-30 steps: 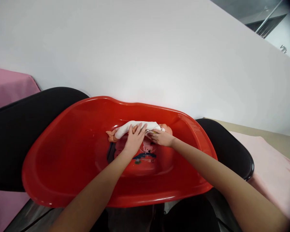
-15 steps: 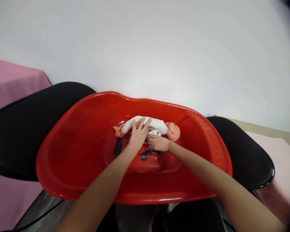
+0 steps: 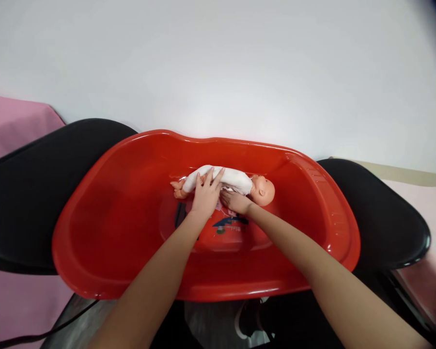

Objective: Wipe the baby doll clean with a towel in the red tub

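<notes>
A baby doll (image 3: 236, 179) in white clothing lies on its side in a red baby bathtub (image 3: 109, 232), its head to the right and its bare feet to the left. My left hand (image 3: 206, 195) rests on the doll's middle with its fingers spread. Close beside it, my right hand (image 3: 235, 201) reaches against the near side of the doll's body below the chest. The fingertips of that hand go under the white cloth, so their grip is hidden. A printed picture (image 3: 228, 222) shows on the tub floor.
Black chair seats flank the tub, one seat (image 3: 51, 194) on the left and another seat (image 3: 378, 218) on the right. Pink cloth (image 3: 18, 121) covers a surface at far left. A white wall (image 3: 218, 72) stands behind. A black cable (image 3: 58, 329) runs at lower left.
My right hand's fingers have slid further in under the doll's clothing. My left hand stays spread on the doll. The view has shifted slightly.
</notes>
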The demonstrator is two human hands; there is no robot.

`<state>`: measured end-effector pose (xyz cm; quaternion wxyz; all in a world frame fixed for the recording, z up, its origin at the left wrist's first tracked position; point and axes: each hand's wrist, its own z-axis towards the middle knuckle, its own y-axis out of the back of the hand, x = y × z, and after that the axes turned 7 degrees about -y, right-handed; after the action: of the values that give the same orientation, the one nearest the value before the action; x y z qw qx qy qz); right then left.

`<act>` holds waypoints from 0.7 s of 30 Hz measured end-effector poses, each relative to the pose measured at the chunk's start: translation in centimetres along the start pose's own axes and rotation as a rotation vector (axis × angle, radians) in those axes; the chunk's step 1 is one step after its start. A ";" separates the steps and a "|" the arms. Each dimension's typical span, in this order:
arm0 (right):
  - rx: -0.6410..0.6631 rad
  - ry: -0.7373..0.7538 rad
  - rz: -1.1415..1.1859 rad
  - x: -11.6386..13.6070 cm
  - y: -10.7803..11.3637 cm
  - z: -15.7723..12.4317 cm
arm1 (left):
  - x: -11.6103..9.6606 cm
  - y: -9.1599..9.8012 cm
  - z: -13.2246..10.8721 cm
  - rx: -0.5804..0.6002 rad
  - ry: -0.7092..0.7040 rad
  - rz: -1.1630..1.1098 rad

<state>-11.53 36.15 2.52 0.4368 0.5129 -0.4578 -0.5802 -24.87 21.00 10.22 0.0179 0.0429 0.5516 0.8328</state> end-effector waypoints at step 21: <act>0.002 0.275 -0.317 -4.7 5.9 -13.5 | -0.1 -0.3 0.2 -0.003 -0.024 -0.062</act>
<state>2.55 38.44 8.47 0.3980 0.6533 -0.3080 -0.5657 -24.75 21.32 10.00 0.0504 0.0359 0.5512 0.8321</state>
